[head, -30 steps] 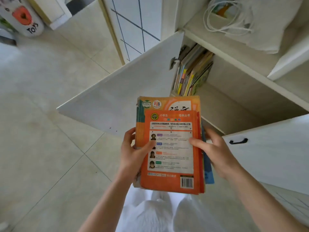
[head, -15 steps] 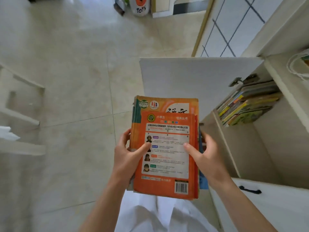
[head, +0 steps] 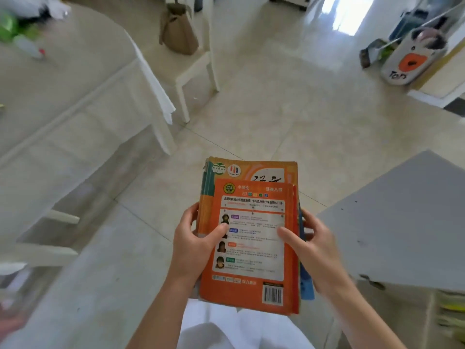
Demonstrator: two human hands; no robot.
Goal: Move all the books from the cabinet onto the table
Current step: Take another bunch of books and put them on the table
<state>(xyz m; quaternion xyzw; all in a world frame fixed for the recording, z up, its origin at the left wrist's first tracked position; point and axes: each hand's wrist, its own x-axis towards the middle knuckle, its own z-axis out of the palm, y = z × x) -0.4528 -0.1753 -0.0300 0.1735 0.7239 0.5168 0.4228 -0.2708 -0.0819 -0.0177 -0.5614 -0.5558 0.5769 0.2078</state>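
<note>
Over on my left now is the table (head: 57, 102) with its white cloth; a moment ago I was facing the cabinet shelf, so I have turned away from it and I think putting down comes next. One chair (head: 198, 59) stands past the table. My left hand (head: 193, 245) and right hand (head: 314, 250) each grip a side of one stack of books (head: 251, 238). At least three books show. One cabinet door (head: 402, 222) hangs open on my right.
</note>
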